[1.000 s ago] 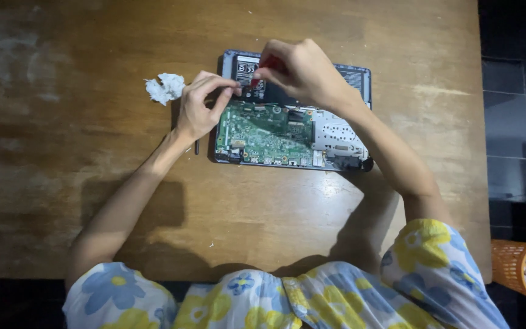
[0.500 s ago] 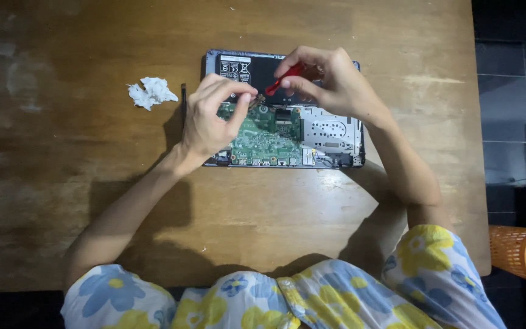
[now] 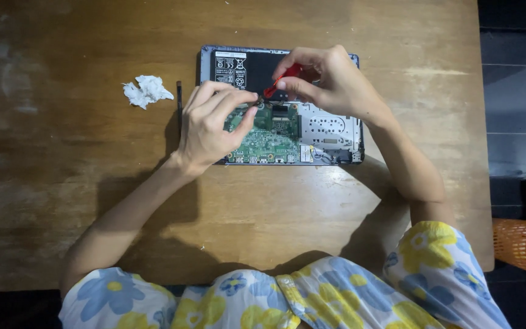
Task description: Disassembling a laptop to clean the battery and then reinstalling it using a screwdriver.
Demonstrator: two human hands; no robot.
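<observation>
Fingers of the right hand (image 3: pixel 330 82) pinch a red screwdriver (image 3: pixel 280 81); left fingertips (image 3: pixel 248 100) close beside its tip, steadying work best kept vertical over the green circuit board (image 3: pixel 269 137).

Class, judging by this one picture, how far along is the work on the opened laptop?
Done: the laptop lies open, green circuit board exposed. In hand: right hand holds a red-handled tool to the board; left hand pinches beside it. Left: board and battery remain inside.

small white rectangular label (image 3: pixel 229 67) with black print seen stuck on the black battery, just above the left hand (image 3: pixel 211 125), left of the right hand (image 3: pixel 327 82), tiny white sticker (image 3: pixel 305 153) spotted on the board's lower edge, right of the left hand
</observation>
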